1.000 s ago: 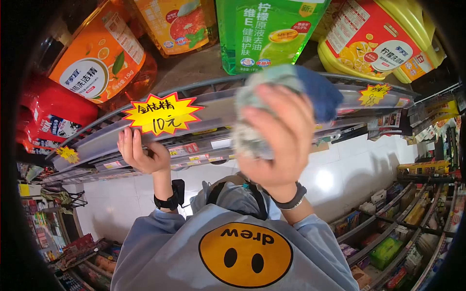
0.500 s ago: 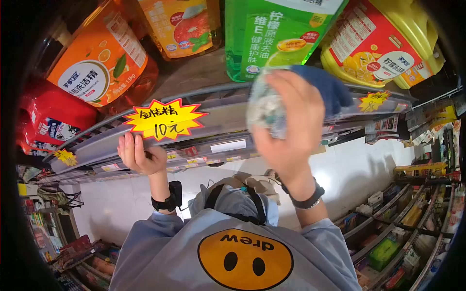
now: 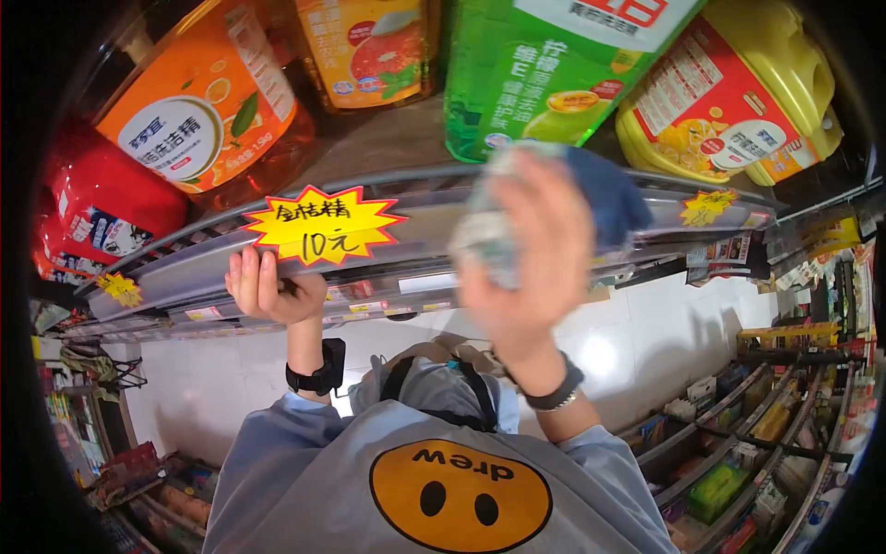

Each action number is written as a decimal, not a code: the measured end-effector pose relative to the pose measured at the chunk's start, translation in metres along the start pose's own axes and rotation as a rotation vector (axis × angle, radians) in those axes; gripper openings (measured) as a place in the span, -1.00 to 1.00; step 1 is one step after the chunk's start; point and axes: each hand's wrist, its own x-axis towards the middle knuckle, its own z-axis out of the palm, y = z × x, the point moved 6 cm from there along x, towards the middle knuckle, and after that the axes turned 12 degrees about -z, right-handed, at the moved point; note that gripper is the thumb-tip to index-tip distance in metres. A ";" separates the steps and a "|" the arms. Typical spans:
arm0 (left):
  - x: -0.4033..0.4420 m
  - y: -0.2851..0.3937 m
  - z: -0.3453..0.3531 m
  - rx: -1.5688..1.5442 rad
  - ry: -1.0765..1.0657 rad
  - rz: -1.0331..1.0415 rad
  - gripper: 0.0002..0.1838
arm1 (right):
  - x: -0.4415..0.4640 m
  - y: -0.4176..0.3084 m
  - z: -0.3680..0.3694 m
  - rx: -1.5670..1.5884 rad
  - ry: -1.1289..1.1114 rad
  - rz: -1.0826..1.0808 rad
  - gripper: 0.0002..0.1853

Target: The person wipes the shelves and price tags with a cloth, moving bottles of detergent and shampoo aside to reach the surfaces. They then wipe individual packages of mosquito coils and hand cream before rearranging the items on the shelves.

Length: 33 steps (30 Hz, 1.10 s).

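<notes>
My right hand [image 3: 535,249], smeared by motion, is closed on a cloth [image 3: 604,194], dark blue on one side and pale mottled on the other. The cloth lies against the front strip of the shelf [image 3: 425,217], below a green dish soap bottle [image 3: 526,83]. My left hand [image 3: 272,288] has its fingers curled at the lower left of a yellow starburst price tag [image 3: 323,224] with a red border, handwritten with "10元". Those fingers grip the tag's lower edge, and part of the thumb is hidden.
On the shelf stand an orange dish soap bottle [image 3: 198,111], another orange bottle [image 3: 369,55], a yellow jug [image 3: 738,92] and a red bottle [image 3: 106,198]. Smaller price tags [image 3: 709,208] sit along the strip. Stocked shelves [image 3: 738,452] stand behind me across a white floor [image 3: 637,332].
My right hand and the cloth have moved a little left along the shelf strip. My left hand stays at the price tag. The view has shifted slightly.
</notes>
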 end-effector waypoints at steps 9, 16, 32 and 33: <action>-0.004 -0.013 -0.001 0.065 -0.018 0.117 -0.67 | 0.002 0.007 -0.007 0.060 -0.122 0.062 -0.50; 0.002 -0.004 0.000 0.063 -0.005 0.091 -0.67 | -0.012 0.083 -0.066 -0.146 0.112 0.155 -0.51; 0.008 0.005 0.001 0.047 0.009 0.070 -0.70 | -0.017 0.007 -0.012 0.067 -0.077 0.007 -0.43; 0.006 0.002 0.001 0.060 0.005 0.079 -0.69 | -0.019 0.005 -0.011 0.058 -0.096 0.005 -0.45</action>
